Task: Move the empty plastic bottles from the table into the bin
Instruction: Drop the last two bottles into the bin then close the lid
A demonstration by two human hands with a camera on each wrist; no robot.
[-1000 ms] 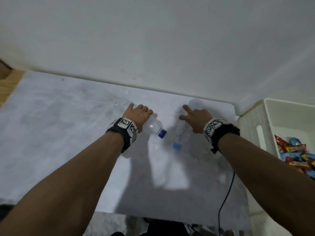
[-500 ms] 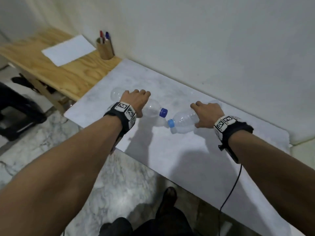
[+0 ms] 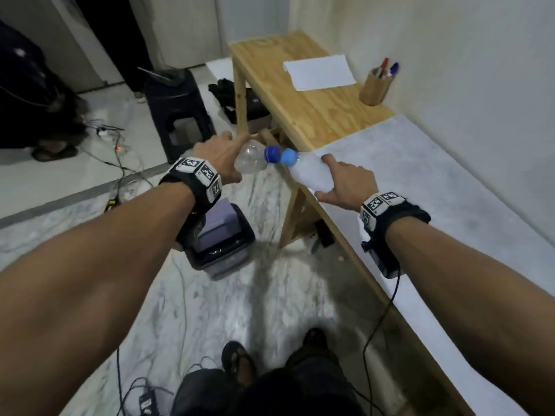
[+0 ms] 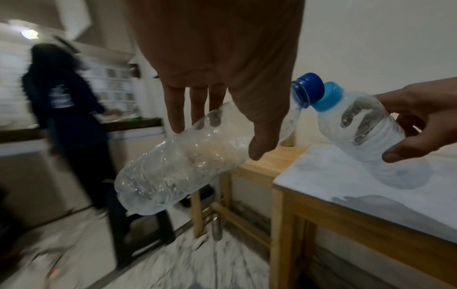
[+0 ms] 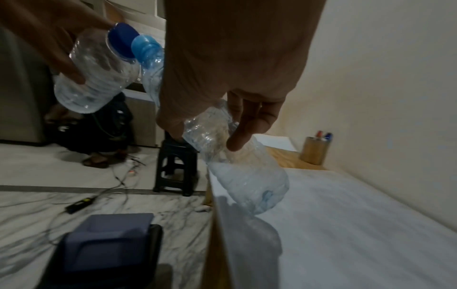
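Observation:
My left hand [image 3: 220, 160] grips a clear empty bottle with a dark blue cap [image 3: 250, 160], held in the air past the table's left edge, above the floor. My right hand [image 3: 342, 183] grips a second clear bottle with a light blue cap [image 3: 309, 174] over the corner of the white marble table [image 3: 450, 187]. The two caps nearly touch. In the left wrist view, fingers and thumb wrap the dark-capped bottle [image 4: 183, 162]. In the right wrist view, the light-capped bottle [image 5: 237, 168] tilts base down. The dark bin [image 3: 223, 244] with a purple liner stands on the floor below my left wrist.
A wooden side table [image 3: 303, 109] with a sheet of paper [image 3: 319, 72] and a pen cup [image 3: 375, 88] adjoins the marble table. A black stool [image 3: 180, 109], cables and a power strip lie on the floor. Another person [image 4: 66, 109] stands further off. My feet [image 3: 240, 358] are below.
Both hands have lifted their bottles off the table and carried them left towards its edge. My head has turned left, bringing the floor and the bin into view.

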